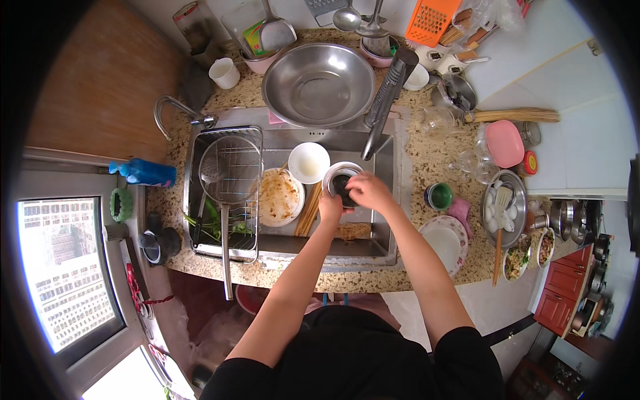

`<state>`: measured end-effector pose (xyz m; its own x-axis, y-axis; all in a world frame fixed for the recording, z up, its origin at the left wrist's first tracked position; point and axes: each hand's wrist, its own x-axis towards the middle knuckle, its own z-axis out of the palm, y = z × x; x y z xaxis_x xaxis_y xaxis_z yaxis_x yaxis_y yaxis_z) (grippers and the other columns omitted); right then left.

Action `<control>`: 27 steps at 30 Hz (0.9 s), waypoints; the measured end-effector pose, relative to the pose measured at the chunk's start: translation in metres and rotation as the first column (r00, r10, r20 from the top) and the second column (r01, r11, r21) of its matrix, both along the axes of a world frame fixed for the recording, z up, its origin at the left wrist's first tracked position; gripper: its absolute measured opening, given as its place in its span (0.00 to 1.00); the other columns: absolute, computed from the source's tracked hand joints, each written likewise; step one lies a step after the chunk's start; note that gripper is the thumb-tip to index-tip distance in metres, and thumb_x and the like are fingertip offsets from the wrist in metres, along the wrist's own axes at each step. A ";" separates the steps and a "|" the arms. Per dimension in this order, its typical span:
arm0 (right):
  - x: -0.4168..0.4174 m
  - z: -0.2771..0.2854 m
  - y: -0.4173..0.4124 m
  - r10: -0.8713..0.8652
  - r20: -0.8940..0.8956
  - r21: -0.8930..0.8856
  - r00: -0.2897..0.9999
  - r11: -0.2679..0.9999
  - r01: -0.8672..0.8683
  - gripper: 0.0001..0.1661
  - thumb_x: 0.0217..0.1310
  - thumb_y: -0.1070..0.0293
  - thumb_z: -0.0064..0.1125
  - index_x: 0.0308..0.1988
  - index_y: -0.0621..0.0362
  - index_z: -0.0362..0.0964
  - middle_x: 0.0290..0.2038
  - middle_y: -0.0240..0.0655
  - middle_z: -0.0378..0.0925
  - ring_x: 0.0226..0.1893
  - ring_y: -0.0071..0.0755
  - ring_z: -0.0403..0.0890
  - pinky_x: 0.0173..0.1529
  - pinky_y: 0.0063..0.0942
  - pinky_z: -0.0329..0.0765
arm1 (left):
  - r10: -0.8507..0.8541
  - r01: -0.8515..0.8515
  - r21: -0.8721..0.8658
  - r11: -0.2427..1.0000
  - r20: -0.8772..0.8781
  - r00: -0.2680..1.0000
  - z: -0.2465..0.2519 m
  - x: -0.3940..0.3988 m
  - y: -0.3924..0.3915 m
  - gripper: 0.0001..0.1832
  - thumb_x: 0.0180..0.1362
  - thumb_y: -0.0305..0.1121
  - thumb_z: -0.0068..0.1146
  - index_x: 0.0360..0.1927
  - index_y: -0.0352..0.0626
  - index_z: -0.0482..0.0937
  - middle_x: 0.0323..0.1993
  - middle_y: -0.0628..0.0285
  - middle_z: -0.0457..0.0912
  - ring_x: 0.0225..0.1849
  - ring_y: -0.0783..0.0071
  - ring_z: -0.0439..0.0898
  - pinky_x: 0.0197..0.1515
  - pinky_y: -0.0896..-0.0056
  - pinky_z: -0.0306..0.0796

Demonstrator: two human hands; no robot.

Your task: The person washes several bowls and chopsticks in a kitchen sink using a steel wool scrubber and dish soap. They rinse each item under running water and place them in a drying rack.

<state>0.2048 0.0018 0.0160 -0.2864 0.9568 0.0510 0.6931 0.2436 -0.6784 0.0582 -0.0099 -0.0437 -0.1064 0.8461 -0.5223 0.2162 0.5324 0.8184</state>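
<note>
My left hand (332,209) grips a small bowl (328,175) by its near side, held over the right part of the sink. Inside the bowl lies a dark scrubber (340,184), and the fingers of my right hand (371,191) are pressed on it. Just left of this bowl is a white bowl (306,156) with a little cloudy liquid in it. A white plate (278,200) smeared with brown sauce rests on the sink floor, with several wooden chopsticks (308,211) beside it. A brown fibrous scrubber (354,231) lies below my hands.
A wire rack (239,131) with a long-handled strainer (225,250) covers the sink's left end, above green vegetables (212,215). A steel basin (320,92) stands behind the sink. The dark faucet (382,110) reaches over its right side. A floral-rimmed plate (444,245) and glasses (470,162) stand on the right.
</note>
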 end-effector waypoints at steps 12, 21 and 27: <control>-0.001 0.028 -0.034 -0.371 0.335 0.290 0.866 0.915 0.280 0.06 0.52 0.71 0.55 0.33 0.59 0.73 0.19 0.43 0.77 0.23 0.45 0.81 0.27 0.37 0.76 | 0.038 0.003 -0.106 0.994 0.383 0.923 0.075 -0.037 0.007 0.21 0.55 0.23 0.40 0.55 0.35 0.59 0.44 0.47 0.73 0.30 0.54 0.83 0.27 0.65 0.82; -0.035 0.040 -0.090 -0.603 0.153 0.216 0.783 0.794 0.569 0.24 0.54 0.63 0.60 0.50 0.60 0.68 0.46 0.46 0.75 0.46 0.45 0.77 0.46 0.37 0.76 | 0.015 0.033 -0.119 0.992 0.379 0.925 0.057 -0.055 0.008 0.25 0.62 0.37 0.42 0.62 0.47 0.56 0.54 0.49 0.68 0.49 0.51 0.75 0.26 0.61 0.83; -0.082 0.036 -0.046 -0.264 0.163 0.148 0.951 0.959 0.241 0.29 0.46 0.72 0.60 0.52 0.63 0.65 0.48 0.46 0.71 0.49 0.49 0.73 0.54 0.39 0.71 | -0.192 0.173 0.163 0.971 0.112 0.975 0.048 -0.051 0.007 0.25 0.66 0.45 0.41 0.59 0.38 0.61 0.54 0.39 0.69 0.54 0.41 0.70 0.50 0.53 0.71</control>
